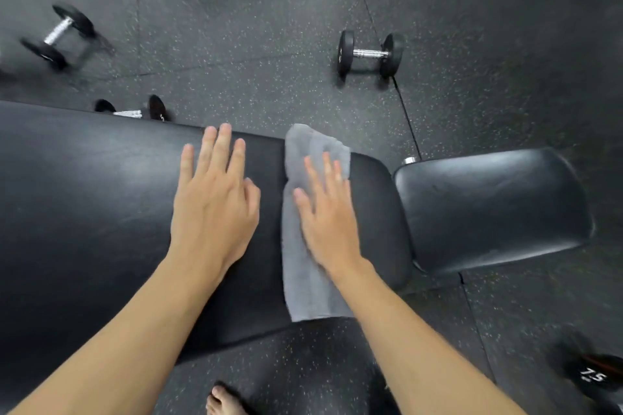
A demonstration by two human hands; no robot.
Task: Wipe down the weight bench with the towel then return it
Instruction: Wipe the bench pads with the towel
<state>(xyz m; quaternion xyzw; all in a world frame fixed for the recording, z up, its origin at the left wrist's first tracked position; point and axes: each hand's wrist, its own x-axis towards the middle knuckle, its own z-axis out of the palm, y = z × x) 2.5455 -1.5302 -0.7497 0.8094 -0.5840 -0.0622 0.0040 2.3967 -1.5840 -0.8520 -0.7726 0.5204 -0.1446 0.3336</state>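
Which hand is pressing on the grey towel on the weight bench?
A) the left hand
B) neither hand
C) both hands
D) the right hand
D: the right hand lies flat on the grey towel, while the left hand rests beside it on the bare black pad of the weight bench.

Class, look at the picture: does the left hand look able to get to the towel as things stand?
Probably yes. The left hand lies flat on the bench right beside the towel, with only bare pad between them. The right hand covers the towel's middle, but its near edge is free.
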